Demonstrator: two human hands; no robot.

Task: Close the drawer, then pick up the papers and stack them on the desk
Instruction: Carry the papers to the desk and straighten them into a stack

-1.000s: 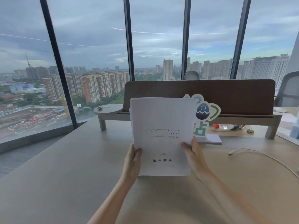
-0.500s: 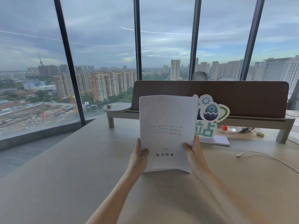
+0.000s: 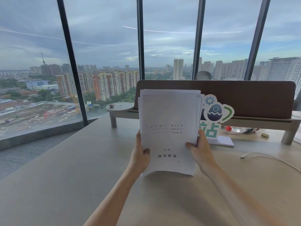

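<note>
Papers point(image 3: 169, 128): a sheaf held upright over the tabletop point(image 3: 65, 176), lower edge curled and resting on or just above the surface; cannot tell which. Print on the front sheet reads upside down; top edges of the sheets are uneven. Left hand point(image 3: 140, 156) grips the lower left edge, thumb on the front. Right hand point(image 3: 201, 152) grips the lower right edge, thumb on the front. Behind the papers: brown divider point(image 3: 244, 98) on a raised shelf point(image 3: 120, 109), egg sign point(image 3: 215, 115) just right of the sheaf. White cable point(image 3: 268, 158) lies on the tabletop at right.
</note>
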